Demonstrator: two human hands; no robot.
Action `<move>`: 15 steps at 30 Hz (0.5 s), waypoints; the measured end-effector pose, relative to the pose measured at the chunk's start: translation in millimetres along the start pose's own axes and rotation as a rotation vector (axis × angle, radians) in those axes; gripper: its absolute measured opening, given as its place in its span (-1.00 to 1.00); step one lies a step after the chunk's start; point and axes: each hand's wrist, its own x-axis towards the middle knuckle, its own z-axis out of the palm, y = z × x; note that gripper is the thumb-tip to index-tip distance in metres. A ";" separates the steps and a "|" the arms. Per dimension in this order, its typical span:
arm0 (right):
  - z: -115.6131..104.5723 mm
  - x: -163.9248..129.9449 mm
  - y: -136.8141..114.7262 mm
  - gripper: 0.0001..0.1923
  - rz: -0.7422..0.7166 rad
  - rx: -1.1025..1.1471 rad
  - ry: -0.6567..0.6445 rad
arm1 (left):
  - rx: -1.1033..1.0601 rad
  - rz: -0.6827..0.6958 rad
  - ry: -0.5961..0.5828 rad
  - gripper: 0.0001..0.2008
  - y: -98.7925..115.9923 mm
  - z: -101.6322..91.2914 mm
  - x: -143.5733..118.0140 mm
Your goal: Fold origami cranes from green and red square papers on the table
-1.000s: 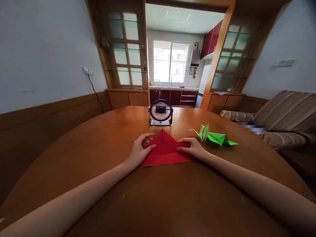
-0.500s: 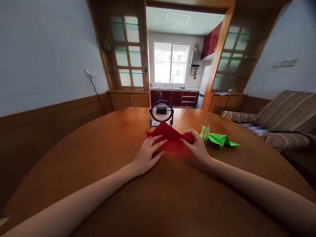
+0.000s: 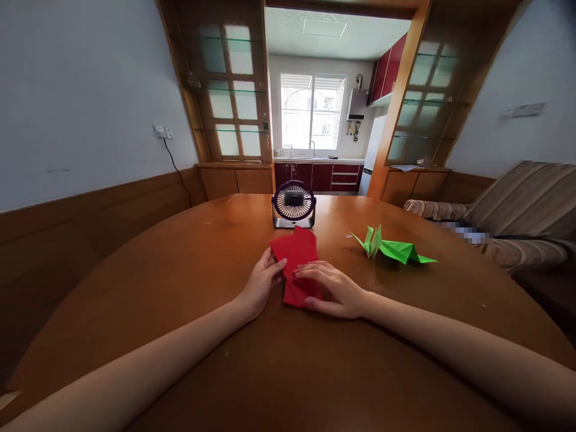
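A folded sheet of red paper (image 3: pixel 299 246) lies between my hands on the wooden table, its long side pointing away from me. My left hand (image 3: pixel 262 281) pinches its left edge, thumb on top and the other fingers partly hidden beneath. Over the right part of the paper rests my right hand (image 3: pixel 335 289), fingers stretched out and apart, the fingertips touching its surface. To the right stands a green folded-paper figure (image 3: pixel 398 251) with upright points at its left end and a longer body behind.
A small round purple fan (image 3: pixel 294 203) stands just beyond the red paper. The round table (image 3: pixel 180 288) has its far edge behind the fan. A striped armchair (image 3: pixel 517 204) is at the right, and a power cord (image 3: pixel 177 171) hangs from the left wall socket.
The red paper has turned from lying crosswise to lying lengthwise. My right hand has moved left and toward me, from gripping its right end to lying flat on it.
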 end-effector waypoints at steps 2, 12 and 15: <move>-2.0 0.1 -1.9 -0.61 0.017 0.040 -0.028 | 0.008 -0.013 0.063 -0.54 0.1 -4.1 3.6; 2.5 -4.3 5.7 -0.68 0.198 -0.061 -0.068 | 0.167 0.002 0.050 0.10 -8.3 -17.0 10.0; 4.0 -3.5 6.2 -0.70 0.213 -0.059 -0.141 | 0.504 0.183 -0.036 0.01 -9.4 -25.2 10.9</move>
